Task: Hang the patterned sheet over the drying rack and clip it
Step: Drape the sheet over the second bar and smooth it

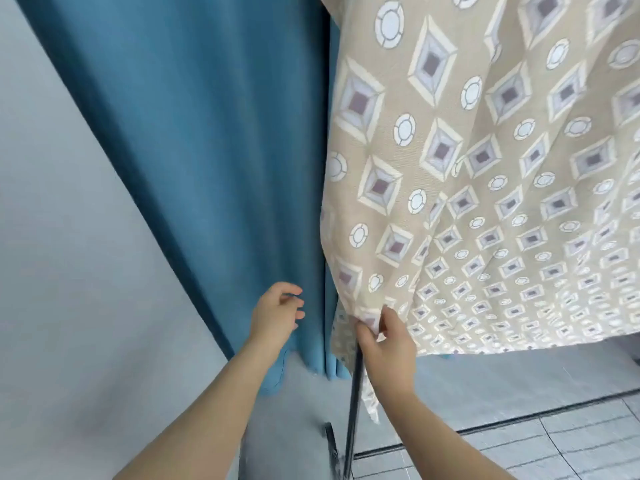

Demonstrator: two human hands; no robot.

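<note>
The patterned sheet [485, 168], beige with diamonds and circles, hangs down over the drying rack and fills the right half of the view. Only the rack's dark upright post [354, 410] and a foot near the floor show below the cloth; its top bar is hidden. My right hand [384, 344] pinches the sheet's lower left corner beside that post. My left hand [277, 313] hovers to the left of the sheet in front of the blue curtain, fingers loosely curled and holding nothing. No clip is in view.
A blue curtain [207, 150] hangs behind and to the left of the sheet, reaching the floor. A pale wall [52, 271] lies at the left. Grey floor tiles [519, 445] and a dark rail show at the lower right.
</note>
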